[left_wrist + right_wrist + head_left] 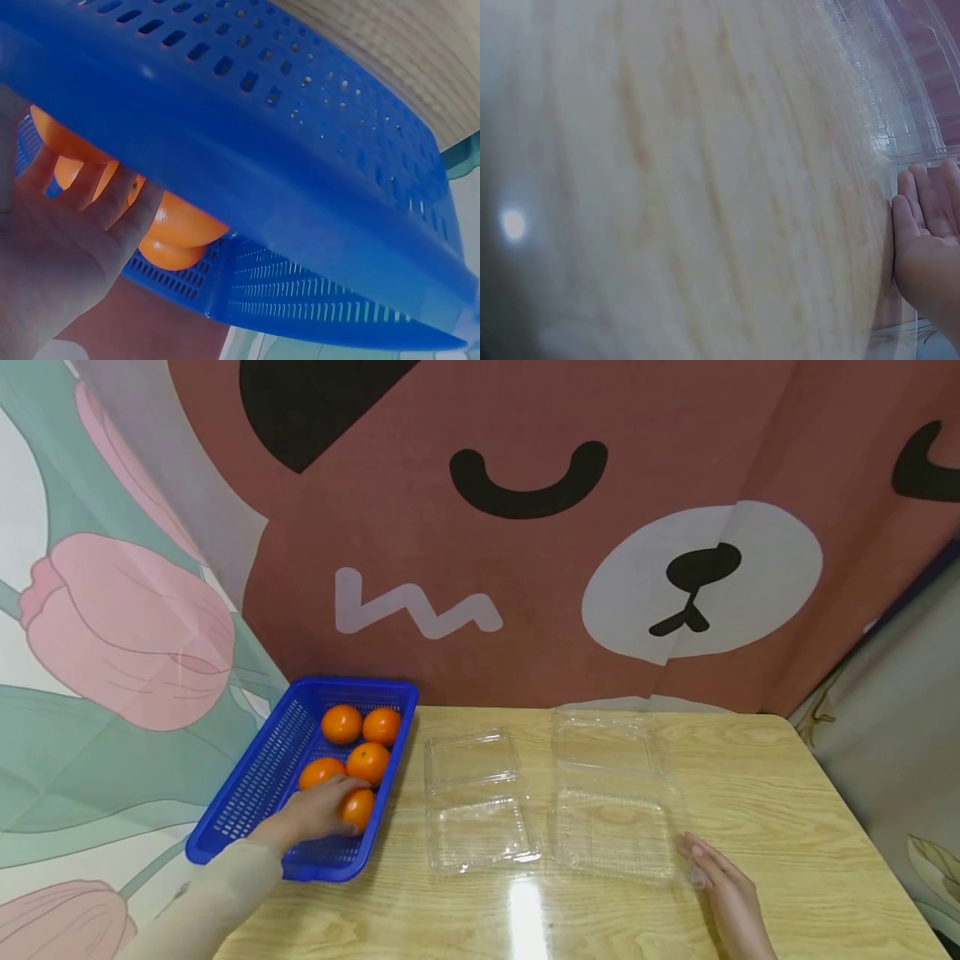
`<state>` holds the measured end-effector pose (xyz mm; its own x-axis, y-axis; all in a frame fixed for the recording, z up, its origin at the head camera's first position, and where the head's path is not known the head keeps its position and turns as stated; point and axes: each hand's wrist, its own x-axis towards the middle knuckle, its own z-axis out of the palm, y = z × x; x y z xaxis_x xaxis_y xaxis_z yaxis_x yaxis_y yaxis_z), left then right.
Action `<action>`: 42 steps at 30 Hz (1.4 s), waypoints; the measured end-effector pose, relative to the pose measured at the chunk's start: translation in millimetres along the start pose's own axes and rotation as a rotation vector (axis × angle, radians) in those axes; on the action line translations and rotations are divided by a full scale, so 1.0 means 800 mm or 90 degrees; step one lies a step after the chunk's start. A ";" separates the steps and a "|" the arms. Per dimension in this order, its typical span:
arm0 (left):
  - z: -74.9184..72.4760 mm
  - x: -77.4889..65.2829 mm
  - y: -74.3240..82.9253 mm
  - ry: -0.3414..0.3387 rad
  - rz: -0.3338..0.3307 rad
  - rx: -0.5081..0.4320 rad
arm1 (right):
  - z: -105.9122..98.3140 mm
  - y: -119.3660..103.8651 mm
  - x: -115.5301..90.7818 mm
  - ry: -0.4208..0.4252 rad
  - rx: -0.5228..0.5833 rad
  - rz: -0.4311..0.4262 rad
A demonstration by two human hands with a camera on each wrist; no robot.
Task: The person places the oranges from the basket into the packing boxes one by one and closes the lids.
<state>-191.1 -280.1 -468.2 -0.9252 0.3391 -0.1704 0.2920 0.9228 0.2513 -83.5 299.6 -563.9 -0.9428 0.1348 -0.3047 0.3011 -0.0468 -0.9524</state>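
Note:
At the left of the head view stands a blue perforated basket (240, 789) with several oranges in it. My left hand (315, 812) reaches over its near side and grips the nearest orange (358, 811), fingers on top and thumb on the near side. In the left wrist view, the basket wall (247, 172) partly hides the left fingers and the fruit. My right hand (723, 885) rests at the near right corner of a clear, opened plastic clamshell box (611, 835), its fingers nearly straight. The right wrist view has those fingertips right at the box's edge (911, 157).
A second, smaller clear clamshell box (480, 831) lies opened between the basket and the larger box. Behind the wooden table (780, 793) hangs a cloth (525, 577) with a bear print. Other oranges (342, 724) sit toward the basket's far end.

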 end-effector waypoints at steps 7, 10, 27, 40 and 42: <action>0.003 0.002 0.005 -0.020 -0.010 -0.004 | -0.001 0.001 -0.002 0.000 -0.006 -0.002; 0.004 0.003 0.005 -0.021 -0.015 -0.004 | -0.001 0.001 -0.001 -0.003 -0.007 -0.003; 0.004 -0.013 0.002 0.097 -0.023 -0.024 | -0.005 0.002 -0.002 -0.012 0.005 -0.007; -0.020 -0.031 0.039 0.229 -0.069 0.009 | -0.003 0.005 -0.004 -0.009 0.031 -0.034; -0.023 -0.031 0.048 0.243 -0.070 -0.002 | -0.003 0.005 -0.004 -0.010 0.029 -0.038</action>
<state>-161.4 -256.5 -436.6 -0.9745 0.1459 0.1703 0.1865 0.9490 0.2542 -79.0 301.7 -566.7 -0.9611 0.1238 -0.2470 0.2378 -0.0846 -0.9676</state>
